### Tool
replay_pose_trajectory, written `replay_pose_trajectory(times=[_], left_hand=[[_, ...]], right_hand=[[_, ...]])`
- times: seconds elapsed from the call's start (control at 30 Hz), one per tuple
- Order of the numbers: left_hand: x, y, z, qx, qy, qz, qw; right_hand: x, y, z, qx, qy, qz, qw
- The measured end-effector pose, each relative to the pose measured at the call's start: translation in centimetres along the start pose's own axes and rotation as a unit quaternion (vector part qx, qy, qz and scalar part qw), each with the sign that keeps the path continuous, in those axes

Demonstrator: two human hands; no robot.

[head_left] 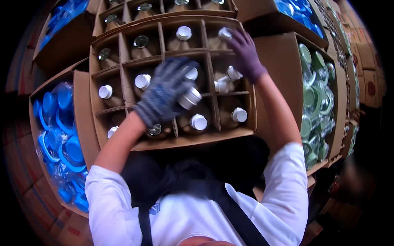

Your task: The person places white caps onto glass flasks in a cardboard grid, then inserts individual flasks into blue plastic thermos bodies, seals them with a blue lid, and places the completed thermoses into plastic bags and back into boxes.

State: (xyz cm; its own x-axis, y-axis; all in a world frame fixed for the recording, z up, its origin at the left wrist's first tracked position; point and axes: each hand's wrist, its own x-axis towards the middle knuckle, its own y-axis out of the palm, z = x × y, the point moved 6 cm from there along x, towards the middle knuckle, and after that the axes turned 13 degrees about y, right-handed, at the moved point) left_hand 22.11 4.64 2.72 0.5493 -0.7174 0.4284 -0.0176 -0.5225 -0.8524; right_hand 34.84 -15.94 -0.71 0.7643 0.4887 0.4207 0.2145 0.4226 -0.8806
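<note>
A cardboard carton (193,142) with dividers holds several clear glass bottles, many topped with white caps. My left hand (166,90), in a grey knit glove, is over the middle of the carton, fingers curled. A tilted white cap (190,98) shows at its thumb side, seemingly in its grip. My right hand (246,55), in a purple glove, reaches the far right compartment. Its blurred fingers are closed against the white cap (225,34) of a bottle there. Below it, two white-topped pieces (227,78) lean together in one compartment. An uncapped bottle (140,42) stands at the back.
Left of the carton is a box of blue plastic lids or handled parts (65,123) in clear bags. On the right, another box holds green ones (314,98). A second bottle carton (164,11) adjoins the far side. More blue parts (299,12) are at the back right.
</note>
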Motion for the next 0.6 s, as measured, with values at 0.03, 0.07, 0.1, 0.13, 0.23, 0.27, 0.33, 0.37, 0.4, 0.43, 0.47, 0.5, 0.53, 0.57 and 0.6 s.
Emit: replay_pose_trajectory(times=[0.03,0.07,0.1,0.13,0.23,0.27,0.33,0.37,0.4,0.43,0.47,0.5,0.53,0.57,0.6], left_hand=[[-1.6,-1.7,1.8,-0.002,-0.051,-0.062,0.997],[-3.0,-3.4,3.8,-0.005,-0.095,-0.117,0.989],[-5.3,-4.2,6.7,0.006,-0.156,-0.131,0.979],[-7.6,-4.7,9.9,0.019,-0.216,-0.148,0.965],[-10.6,-5.7,16.7,0.087,-0.383,-0.09,0.915],[-11.0,-5.8,18.1,0.101,-0.422,-0.057,0.899],[-11.6,-6.5,19.6,0.148,-0.427,-0.011,0.892],[-12.1,-7.2,19.9,0.196,-0.422,0.026,0.885],[-12.6,-8.0,20.3,0.243,-0.415,0.063,0.874],[-13.6,-8.5,20.9,0.253,-0.417,0.066,0.87],[-14.5,-9.3,21.0,0.265,-0.422,0.071,0.864],[-15.6,-10.0,21.3,0.24,-0.449,0.074,0.857],[-16.1,-10.1,21.8,0.212,-0.461,0.097,0.856],[-16.3,-9.9,22.8,0.181,-0.47,0.125,0.854],[-16.8,-9.8,23.5,0.15,-0.48,0.153,0.851]], right_hand=[[-1.8,-1.3,1.9,0.006,-0.017,0.064,0.998],[-3.8,-0.8,2.6,-0.042,-0.034,0.126,0.991],[-5.1,-0.3,3.6,-0.096,-0.017,0.198,0.975],[-6.0,0.4,3.9,-0.115,-0.011,0.235,0.965],[-5.5,0.5,5.1,-0.14,0.021,0.284,0.948],[-5.0,0.4,5.8,-0.146,0.024,0.322,0.935],[-4.9,0.7,6.1,-0.162,0.02,0.364,0.917],[-5.1,1.0,5.8,-0.171,0.012,0.368,0.914],[-5.3,1.0,5.6,-0.179,0.004,0.372,0.911],[-5.3,0.2,5.8,-0.164,-0.002,0.322,0.932],[-5.0,-0.4,5.0,-0.035,0.074,0.306,0.949],[-4.9,-0.8,3.9,0.095,0.149,0.284,0.942],[-4.5,-0.9,3.0,0.224,0.22,0.258,0.914],[-2.7,-1.9,3.7,0.316,0.163,0.161,0.921],[-0.8,-1.2,4.4,0.402,0.158,0.146,0.89]])
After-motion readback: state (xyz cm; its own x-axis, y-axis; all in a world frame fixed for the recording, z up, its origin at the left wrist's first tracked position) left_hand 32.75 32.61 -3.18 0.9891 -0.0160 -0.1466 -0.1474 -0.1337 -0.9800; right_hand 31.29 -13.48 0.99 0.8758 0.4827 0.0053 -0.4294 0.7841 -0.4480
